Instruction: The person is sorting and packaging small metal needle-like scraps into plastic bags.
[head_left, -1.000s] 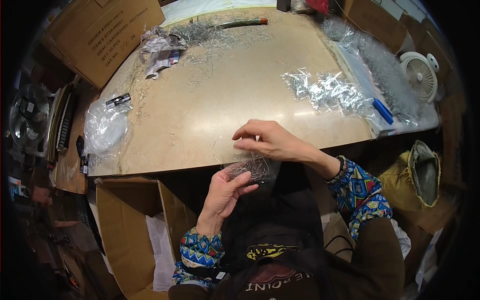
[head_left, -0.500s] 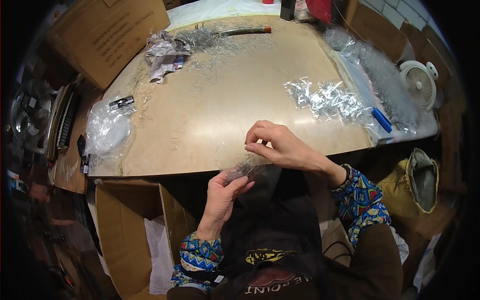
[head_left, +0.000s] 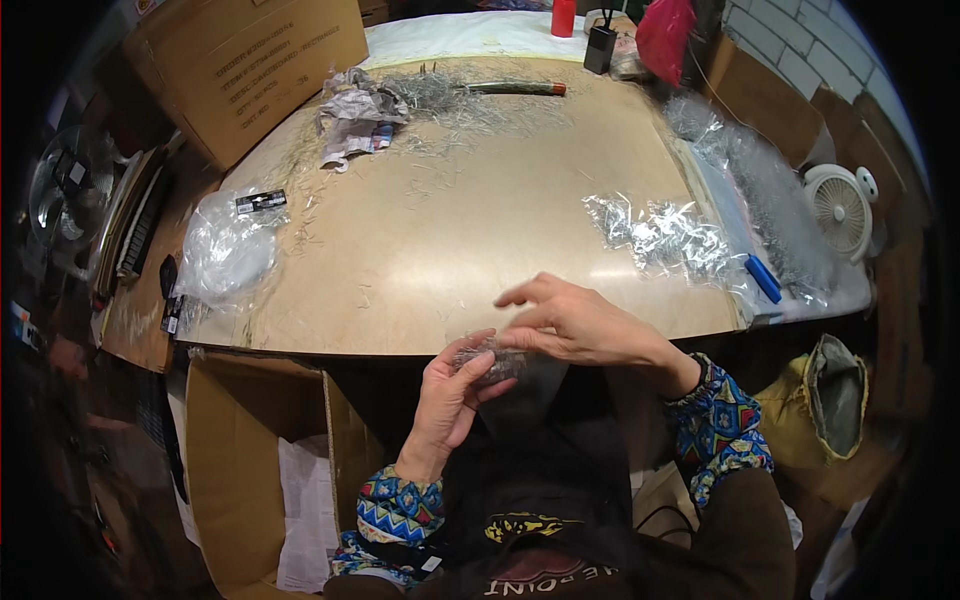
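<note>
My left hand (head_left: 450,395) grips a small clear plastic bag (head_left: 492,362) holding thin silvery pieces, just in front of the near edge of the wooden table (head_left: 440,250). My right hand (head_left: 575,325) pinches the same bag from the right, its other fingers spread out above the table edge. Both forearms wear patterned knit cuffs.
A heap of clear bags with silvery pieces (head_left: 665,235) and a blue marker (head_left: 762,278) lie at the right. More clear bags (head_left: 228,255) lie at the left, crumpled paper (head_left: 352,120) at the back. An open cardboard box (head_left: 260,450) stands below left; a small fan (head_left: 838,208) stands at the right.
Both hands have risen slightly toward the table edge with the small bag. My right hand's fingers have spread wider while still pinching it.
</note>
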